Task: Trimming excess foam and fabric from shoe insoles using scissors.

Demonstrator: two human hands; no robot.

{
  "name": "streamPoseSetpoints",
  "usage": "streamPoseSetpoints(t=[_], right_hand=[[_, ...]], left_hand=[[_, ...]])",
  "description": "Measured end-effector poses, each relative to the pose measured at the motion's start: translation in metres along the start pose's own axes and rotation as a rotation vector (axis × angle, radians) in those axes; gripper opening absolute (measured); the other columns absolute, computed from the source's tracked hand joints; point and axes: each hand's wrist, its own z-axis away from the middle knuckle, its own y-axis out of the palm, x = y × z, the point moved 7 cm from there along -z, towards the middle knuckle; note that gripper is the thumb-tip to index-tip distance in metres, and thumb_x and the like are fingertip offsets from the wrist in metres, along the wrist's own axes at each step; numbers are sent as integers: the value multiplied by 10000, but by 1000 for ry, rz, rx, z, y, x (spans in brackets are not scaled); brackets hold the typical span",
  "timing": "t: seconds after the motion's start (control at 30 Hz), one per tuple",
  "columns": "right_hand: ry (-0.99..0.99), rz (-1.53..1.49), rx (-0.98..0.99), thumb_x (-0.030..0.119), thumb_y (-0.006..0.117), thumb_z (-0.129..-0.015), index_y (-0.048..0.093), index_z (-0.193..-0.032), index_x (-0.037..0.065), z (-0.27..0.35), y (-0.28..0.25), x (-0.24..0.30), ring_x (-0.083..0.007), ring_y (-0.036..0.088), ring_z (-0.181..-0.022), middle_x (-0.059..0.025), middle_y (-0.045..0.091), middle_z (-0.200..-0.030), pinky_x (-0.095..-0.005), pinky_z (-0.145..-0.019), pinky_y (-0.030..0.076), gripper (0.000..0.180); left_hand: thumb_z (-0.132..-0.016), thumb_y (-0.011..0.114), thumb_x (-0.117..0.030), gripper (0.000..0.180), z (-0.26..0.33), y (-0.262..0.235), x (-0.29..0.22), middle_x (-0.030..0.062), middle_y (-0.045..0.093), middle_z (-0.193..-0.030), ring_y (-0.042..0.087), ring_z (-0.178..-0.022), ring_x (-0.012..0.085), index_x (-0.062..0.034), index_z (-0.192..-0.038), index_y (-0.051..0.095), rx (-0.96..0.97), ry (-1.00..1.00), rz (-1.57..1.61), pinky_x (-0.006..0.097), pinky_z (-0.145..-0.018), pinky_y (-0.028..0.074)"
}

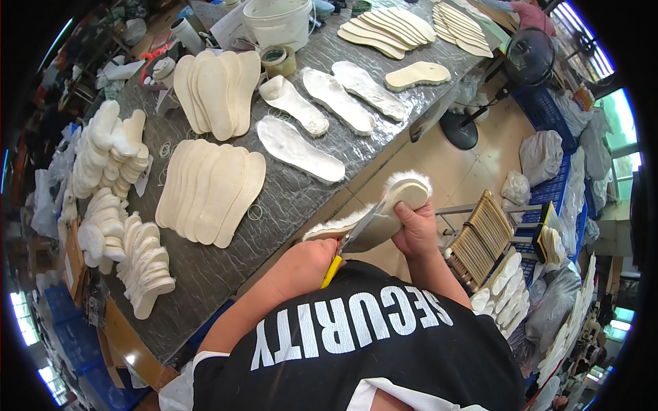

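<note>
My left hand (314, 259) is closed around scissors (333, 270) with yellow handles, and their metal blades point up and to the right. My right hand (415, 231) grips a fleece-lined insole (375, 228), thumb pressed on its smooth beige side. White fluffy pile shows along the insole's rim. The blades lie against its edge near the middle; whether they are open cannot be made out. Part of the insole's lower left end is hidden behind my left hand. On the dark table just beyond lies a white fleece insole (300, 149), fluffy side up.
The dark marbled table (288, 205) carries fanned beige insoles (209, 192), stacked fleece insoles (147, 267), tape rolls (277, 60) and a white bucket (277, 24). To the right stand a bamboo-topped stool (480, 236), a black fan (529, 58) and blue crates (548, 116).
</note>
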Motion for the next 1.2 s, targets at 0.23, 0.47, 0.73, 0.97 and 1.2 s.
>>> streamPoseSetpoints(t=[0.23, 0.47, 0.73, 0.97, 1.2], right_hand=[[-5, 5, -8, -36, 629, -845, 539, -1192, 80, -1, -1, -1, -232, 615, -1019, -97, 619, -1111, -383, -896, 508, 378], [46, 3, 52, -92, 612, -829, 558, -1172, 70, 3, 7, -12, -201, 609, -1036, -97, 626, -1131, -353, -908, 497, 382], [81, 18, 55, -78, 629, -825, 553, -1179, 63, 6, 6, -18, -195, 609, -1038, -95, 628, -1130, -347, -913, 493, 388], [42, 81, 45, -71, 633, -831, 554, -1177, 62, 8, 7, -16, -185, 608, -1038, -87, 632, -1125, -332, -910, 492, 379], [-4, 88, 50, -74, 639, -828, 557, -1173, 61, 8, 10, -12, -181, 610, -1034, -86, 638, -1120, -327, -908, 491, 380]], left_hand=[[-858, 646, -195, 261, -1, 2, 0, 218, 608, -784, 618, -748, 382, 35, -884, 526, -37, 40, 15, 437, -679, 497], [-862, 641, -232, 316, -3, -3, 0, 225, 607, -816, 623, -787, 380, 48, -923, 507, -101, -26, -51, 455, -698, 499], [-833, 659, -159, 308, -7, 6, 4, 244, 619, -883, 613, -857, 410, 32, -1021, 506, 80, -182, -1, 465, -747, 493], [-837, 633, -132, 271, -6, 8, 6, 247, 620, -812, 624, -758, 409, 51, -995, 512, 50, -99, -42, 449, -678, 509], [-832, 612, -112, 237, -7, 6, 4, 241, 616, -770, 622, -717, 406, 56, -968, 516, 40, -59, -65, 449, -648, 509]])
